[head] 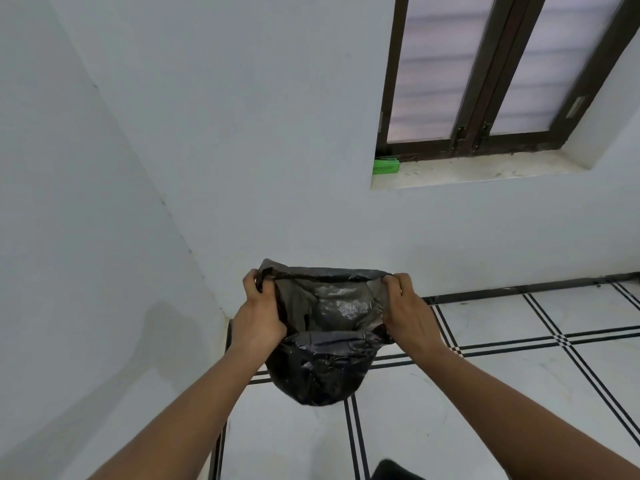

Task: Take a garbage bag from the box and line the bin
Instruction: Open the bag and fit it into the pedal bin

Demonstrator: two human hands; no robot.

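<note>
Both forearms reach forward from the near edge, wrists level. Left hand (258, 315) pinches the left rim of a black garbage bag (322, 362), right hand (408, 311) pinches the right rim, each grip closed on plastic. Between them the mouth is stretched open; the body sags below, above the tiled floor (502, 393). Far on the windowsill (485, 173) sits a green box (385, 165), possibly the bag box.
</note>
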